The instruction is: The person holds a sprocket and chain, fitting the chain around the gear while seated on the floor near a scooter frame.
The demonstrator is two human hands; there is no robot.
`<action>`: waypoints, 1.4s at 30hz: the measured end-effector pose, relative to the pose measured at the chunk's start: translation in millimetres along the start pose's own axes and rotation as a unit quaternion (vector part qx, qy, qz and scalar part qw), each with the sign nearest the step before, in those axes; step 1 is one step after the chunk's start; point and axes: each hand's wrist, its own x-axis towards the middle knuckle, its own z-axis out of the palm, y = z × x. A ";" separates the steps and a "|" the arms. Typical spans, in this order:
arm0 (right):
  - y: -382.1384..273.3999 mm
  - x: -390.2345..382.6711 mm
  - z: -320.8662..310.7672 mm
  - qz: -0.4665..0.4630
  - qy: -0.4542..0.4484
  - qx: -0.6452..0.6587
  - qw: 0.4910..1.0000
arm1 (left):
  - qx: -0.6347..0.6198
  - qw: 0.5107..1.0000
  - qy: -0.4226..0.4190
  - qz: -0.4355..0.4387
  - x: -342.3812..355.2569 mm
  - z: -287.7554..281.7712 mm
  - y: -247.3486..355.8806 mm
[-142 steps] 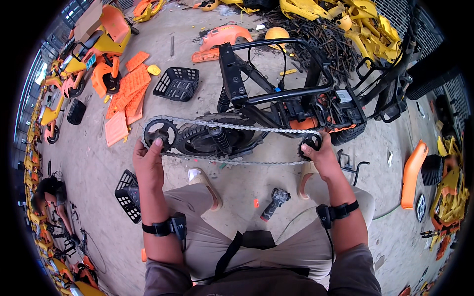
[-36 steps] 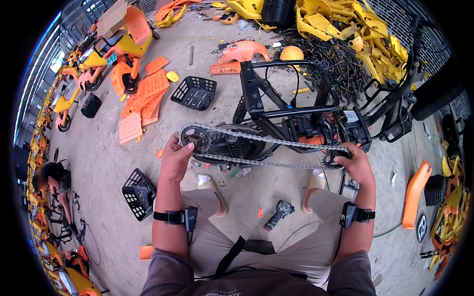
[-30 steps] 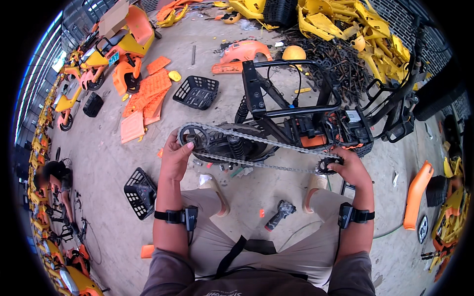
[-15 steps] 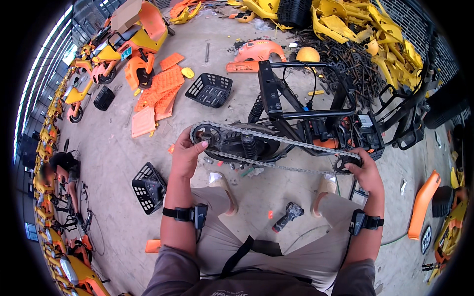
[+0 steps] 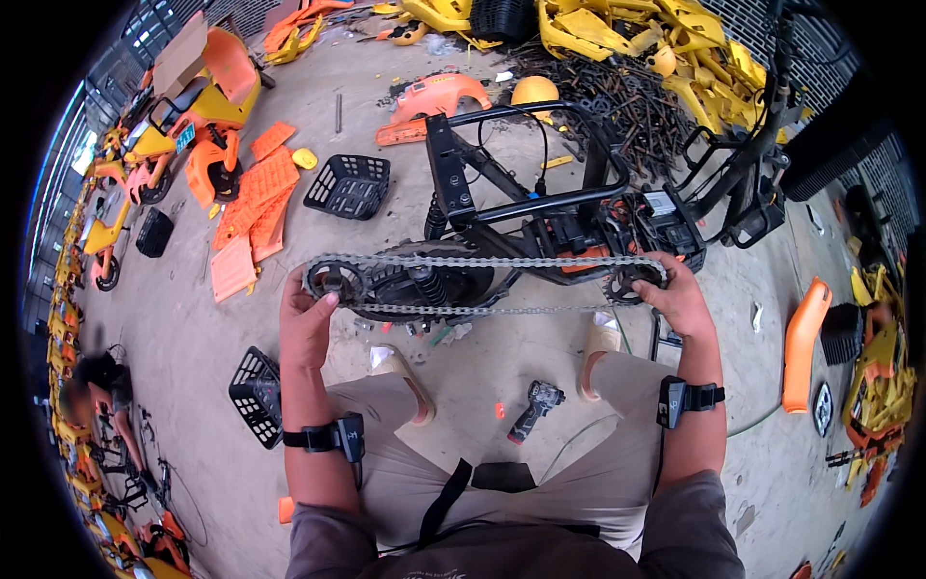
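My left hand (image 5: 307, 323) grips a large dark sprocket (image 5: 328, 273) by its rim, thumb at its lower middle. My right hand (image 5: 675, 304) is closed on a smaller dark sprocket (image 5: 622, 288). A silver chain (image 5: 502, 262) loops round both sprockets and stretches nearly level between my hands, its upper and lower runs apart. Just behind it lies a stripped black scooter frame (image 5: 526, 206), with a rear wheel (image 5: 463, 289) and coil shock absorber partly hidden by the chain. A grey power tool (image 5: 535, 410) lies on the floor between my feet.
Black baskets (image 5: 347, 183) (image 5: 256, 396) lie at left, near orange panels (image 5: 251, 193). Scooters (image 5: 203, 106) line the left, where another person (image 5: 101, 386) works low down. Piles of yellow panels (image 5: 617, 29) and dark metal parts (image 5: 608, 96) lie behind; an orange panel (image 5: 805, 343) lies at right.
Since half a second ago the chain's right end has risen, so it hangs more level, both sprockets still held. The whole view has shifted left in the picture.
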 end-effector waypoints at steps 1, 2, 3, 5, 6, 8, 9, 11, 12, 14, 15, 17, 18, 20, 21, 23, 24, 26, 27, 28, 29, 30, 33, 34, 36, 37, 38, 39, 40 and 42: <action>1.0 -1.1 -1.7 0.020 -0.015 0.044 0.999 | -0.002 1.000 -0.006 0.000 0.4 2.7 0.8; 3.1 -2.0 -4.0 0.020 -0.010 0.043 0.999 | -0.001 1.000 0.001 0.002 0.7 5.3 1.1; 5.1 -2.5 -6.2 0.016 -0.020 0.049 0.998 | 0.000 1.000 0.008 0.003 2.3 7.3 0.8; 5.0 -3.6 -2.2 -0.006 -0.030 0.039 0.999 | 0.000 1.000 0.010 0.002 2.1 3.3 1.8; 1.7 -3.6 -0.8 -0.004 -0.030 0.038 0.999 | 0.000 1.000 0.014 0.002 1.7 1.1 1.8; -3.8 -3.9 2.1 -0.022 -0.067 -0.056 0.996 | 0.001 1.000 0.011 0.004 2.1 -0.5 1.5; -4.9 -3.5 3.2 -0.018 -0.077 -0.068 0.995 | -0.010 1.000 0.015 0.002 1.5 0.8 1.7; -2.7 -3.5 4.8 -0.028 -0.080 -0.107 0.991 | -0.017 1.000 0.018 -0.001 1.4 3.2 2.9; -1.5 -3.5 5.3 -0.040 -0.084 -0.147 0.985 | -0.024 1.000 0.017 -0.001 1.6 4.5 3.0; 2.0 -2.3 5.5 -0.050 -0.094 -0.153 0.983 | -0.033 0.999 0.018 0.000 2.6 4.2 2.3; 3.3 -2.1 5.7 -0.059 -0.103 -0.159 0.980 | -0.034 0.999 0.012 0.002 3.5 3.4 0.8; -0.3 -3.2 8.6 -0.055 -0.106 -0.174 0.978 | -0.032 0.999 0.009 0.005 3.7 3.4 1.3; -3.0 -4.2 9.5 -0.051 -0.107 -0.190 0.975 | -0.035 0.999 0.011 0.007 2.7 6.1 0.9; -7.9 -5.6 11.8 -0.040 -0.119 -0.197 0.972 | -0.038 0.999 0.013 0.008 2.3 9.3 1.9; -10.0 -6.1 13.4 -0.029 -0.131 -0.205 0.970 | -0.035 0.999 0.007 -0.003 2.0 9.6 2.3; -9.0 -5.2 16.7 -0.061 -0.139 -0.216 0.965 | -0.031 0.999 0.006 -0.019 -0.4 4.8 5.2; -7.8 -5.5 16.5 -0.089 -0.142 -0.230 0.959 | -0.026 1.000 0.008 -0.007 -0.1 6.2 0.0; -8.2 -9.9 12.4 -0.052 -0.140 -0.223 0.963 | -0.015 1.000 0.011 -0.020 1.5 10.2 -2.2; -5.4 -10.0 12.2 -0.052 -0.143 -0.227 0.962 | -0.020 0.999 0.008 -0.024 1.7 10.3 0.0; -5.4 -10.8 10.7 -0.050 -0.143 -0.239 0.959 | -0.025 0.999 0.006 -0.025 2.3 12.5 0.1; -7.1 -11.5 12.6 -0.054 -0.147 -0.237 0.959 | -0.027 0.999 0.006 -0.026 1.8 12.8 1.9; -8.9 -12.3 14.9 -0.047 -0.146 -0.241 0.958 | -0.029 0.999 0.007 -0.026 1.2 12.4 4.4; -7.7 -12.6 15.5 -0.040 -0.151 -0.238 0.959 | -0.034 0.999 0.012 -0.026 1.4 11.1 4.2; -7.9 -12.7 14.3 -0.038 -0.155 -0.232 0.959 | -0.035 0.999 0.013 -0.026 0.9 10.9 4.1; -10.4 -13.0 13.7 -0.031 -0.156 -0.211 0.965 | -0.034 0.998 0.016 -0.044 0.0 11.8 5.3; -11.9 -13.0 13.6 -0.023 -0.156 -0.189 0.969 | -0.035 0.998 0.016 -0.044 -0.6 13.1 6.3; -11.6 -12.7 12.7 -0.023 -0.156 -0.191 0.969 | -0.036 0.998 0.012 -0.049 -1.2 15.1 7.8; -10.4 -12.2 11.5 -0.022 -0.159 -0.175 0.971 | -0.036 0.998 0.009 -0.054 -1.5 16.0 8.1; -9.7 -11.8 10.7 -0.022 -0.163 -0.157 0.974 | -0.036 0.998 0.009 -0.053 -1.5 15.7 8.0; -10.8 -12.1 10.5 -0.022 -0.149 -0.133 0.979 | -0.022 0.998 0.004 -0.050 -0.9 14.0 6.9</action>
